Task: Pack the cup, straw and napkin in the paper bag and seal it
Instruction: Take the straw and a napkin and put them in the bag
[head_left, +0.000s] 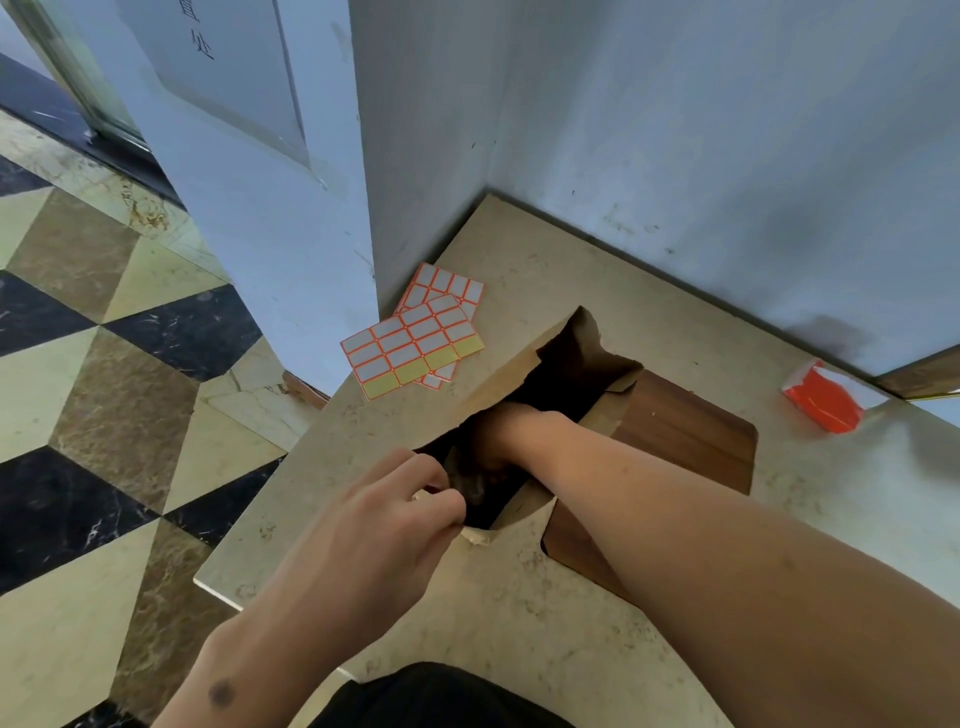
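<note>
A brown paper bag stands open on the beige counter. My left hand pinches the bag's near rim and holds the mouth open. My right hand reaches down inside the bag, and only the wrist and forearm show clearly. The bag's dark inside hides its fingers, so I cannot tell what they hold. The cup, straw and napkin are out of sight.
Two sheets of orange-edged sticker labels lie on the counter behind the bag to the left. A small orange-and-white pack sits at the right by the wall. A brown wooden inset shows under the bag. The counter's left edge drops to a tiled floor.
</note>
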